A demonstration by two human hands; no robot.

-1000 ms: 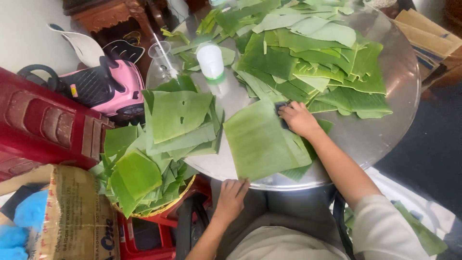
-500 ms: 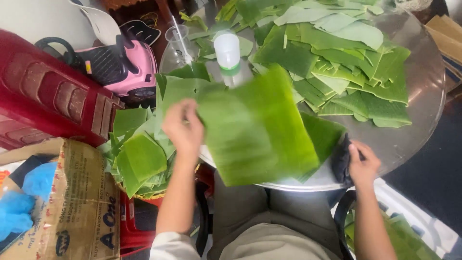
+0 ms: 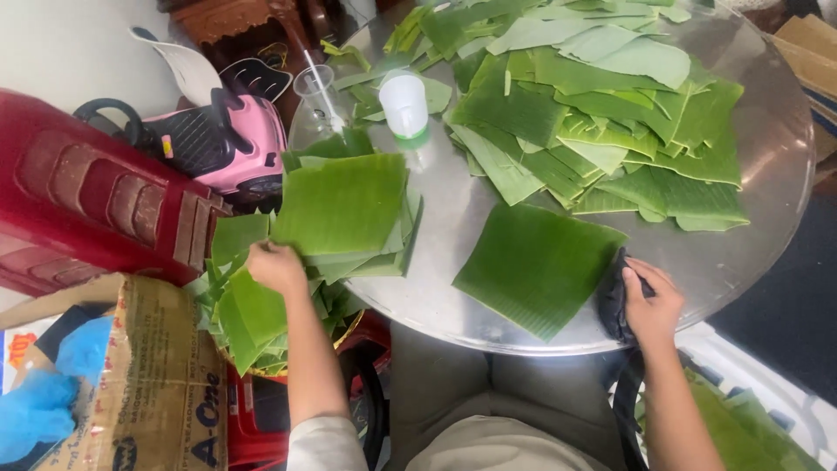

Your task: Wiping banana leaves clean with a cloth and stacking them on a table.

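- The left hand (image 3: pixel 277 266) rests at the near left edge of a stack of cut leaves (image 3: pixel 344 209), fingers curled onto the lower corner of the top piece; whether they pinch it or only press on it cannot be told.
- The right hand (image 3: pixel 652 305) is closed around a dark cloth (image 3: pixel 612 301), which it holds against the near right edge of the round table (image 3: pixel 767 166).
- Just left of the cloth, a single square leaf piece (image 3: pixel 534 266) lies flat on the table's near edge, touching the cloth's side and well apart from the left hand.
- The stack of cut leaves sits over the table's left edge, partly overhanging a basket of leaf pieces (image 3: pixel 253 323) below it.
- A wide heap of loose green leaves (image 3: pixel 602 113) covers the far half of the table, which is bare, shiny metal.
- A white-capped bottle (image 3: pixel 405 109) and a clear cup with a straw (image 3: pixel 316 92) stand at the far left edge, beside the heap.
- Off the table to the left stand a pink toy car (image 3: pixel 222 148), a red plastic object (image 3: pixel 87 209) and a cardboard box (image 3: pixel 161 375) with blue gloves (image 3: pixel 48 401) beside it.
- More leaves (image 3: pixel 750 427) lie on the floor at lower right.
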